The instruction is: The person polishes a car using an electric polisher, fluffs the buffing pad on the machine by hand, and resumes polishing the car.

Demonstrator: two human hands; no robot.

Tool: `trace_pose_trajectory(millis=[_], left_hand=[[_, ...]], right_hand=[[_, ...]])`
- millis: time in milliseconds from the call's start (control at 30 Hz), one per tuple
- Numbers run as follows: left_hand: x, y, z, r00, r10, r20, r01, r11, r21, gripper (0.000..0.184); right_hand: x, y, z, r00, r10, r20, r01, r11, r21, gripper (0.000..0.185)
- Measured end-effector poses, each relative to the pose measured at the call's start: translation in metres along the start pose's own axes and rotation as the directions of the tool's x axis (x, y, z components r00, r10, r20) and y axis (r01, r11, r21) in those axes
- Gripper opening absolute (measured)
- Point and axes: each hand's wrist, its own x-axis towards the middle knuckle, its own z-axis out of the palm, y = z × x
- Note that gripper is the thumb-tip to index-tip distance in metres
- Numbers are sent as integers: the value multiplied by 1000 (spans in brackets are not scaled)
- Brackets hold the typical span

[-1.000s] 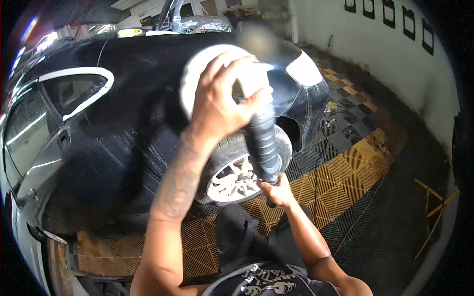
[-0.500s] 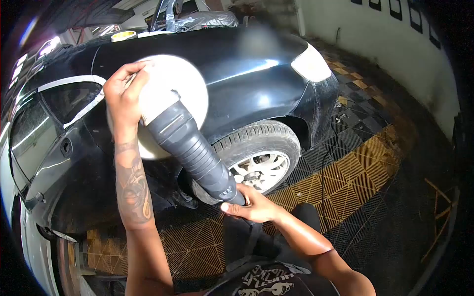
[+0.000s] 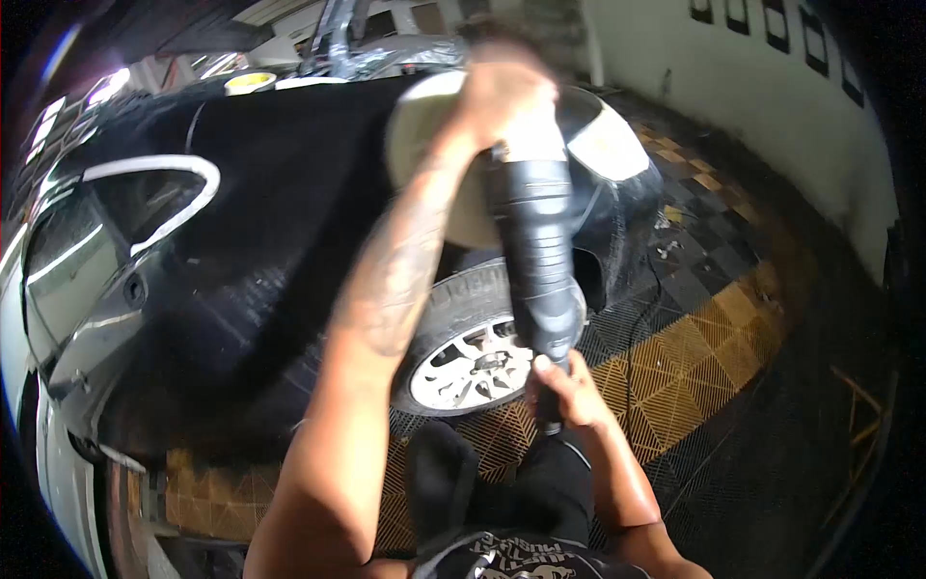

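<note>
Left hand (image 3: 506, 96): clasped over the top end of the power tool (image 3: 538, 241), blurred, so the separate fingers are hard to make out.
Right hand (image 3: 571, 391): wrapped round the tool's narrow lower end.
Power tool: a black ribbed body running between the two hands, in front of the dark car (image 3: 260, 193).
Pale disc (image 3: 413, 140): at the tool's top end, partly behind the left forearm (image 3: 391, 280); whether it touches the paintwork cannot be told.
Wheel (image 3: 471, 369): below the disc, pale-spoked, its right part hidden by the tool.
Headlight (image 3: 614, 145): brightly lit, right of the tool's top end.
Side window (image 3: 154, 198): edged with a white strip (image 3: 210, 183).
Tape roll (image 3: 250, 83): yellow, along the car's upper edge.
Floor (image 3: 694, 347): black and yellow tiles.
Wall (image 3: 641, 53): pale, bearing dark rectangular frames (image 3: 775, 24) at upper right.
</note>
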Motion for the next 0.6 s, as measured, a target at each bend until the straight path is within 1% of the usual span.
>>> trace_pose_trajectory(millis=[33,67,100,133,200,267,300,333,367,400,433,467,533,567,600], left_hand=[[8,0,12,993,-116,0,116,993,33,28],[10,0,24,981,-194,-15,191,975,-115,25],[14,-1,28,981,-190,-41,188,982,-32,22],[13,0,32,976,-192,-101,192,981,-10,19],[8,1,33,955,-187,-229,216,970,108,16],[0,3,24,946,-181,-268,220,968,122,16],[-7,14,15,950,-175,-259,212,970,122,15],[-15,22,7,953,-172,-248,207,971,120,15],[-23,30,-1,959,-164,-229,184,981,66,15],[-29,34,-10,950,-212,-229,226,973,37,18],[-36,41,-19,951,-215,-223,230,972,45,20],[-44,48,-28,953,-220,-209,235,971,49,21],[-59,62,-52,971,-169,-169,196,968,159,24],[-68,66,-62,959,-181,-217,223,956,190,25],[-78,71,-69,945,-190,-267,251,942,221,25]], right_hand=[[0,-1,-5,1000,-16,0,16,1000,24,31],[4,-4,-5,999,-37,2,37,998,47,32],[2,-11,5,997,-82,-16,80,993,-88,59],[2,-10,5,996,-82,25,83,995,-57,61],[0,-3,11,996,-86,34,88,995,-39,63],[-3,5,12,998,-58,36,61,992,-108,64],[-5,7,16,995,-77,61,78,997,-9,28],[-5,10,22,995,-74,65,75,997,-4,28],[-5,12,29,994,-67,83,68,998,-3,28],[-5,14,34,993,-64,98,65,998,-3,28],[-5,19,38,991,-74,115,80,996,-45,28],[-7,19,45,994,-26,111,32,998,-57,30],[-4,24,54,986,-6,164,34,985,-169,32],[-3,31,59,990,-6,141,27,988,-149,34],[-3,33,65,995,13,100,9,976,-216,38]])
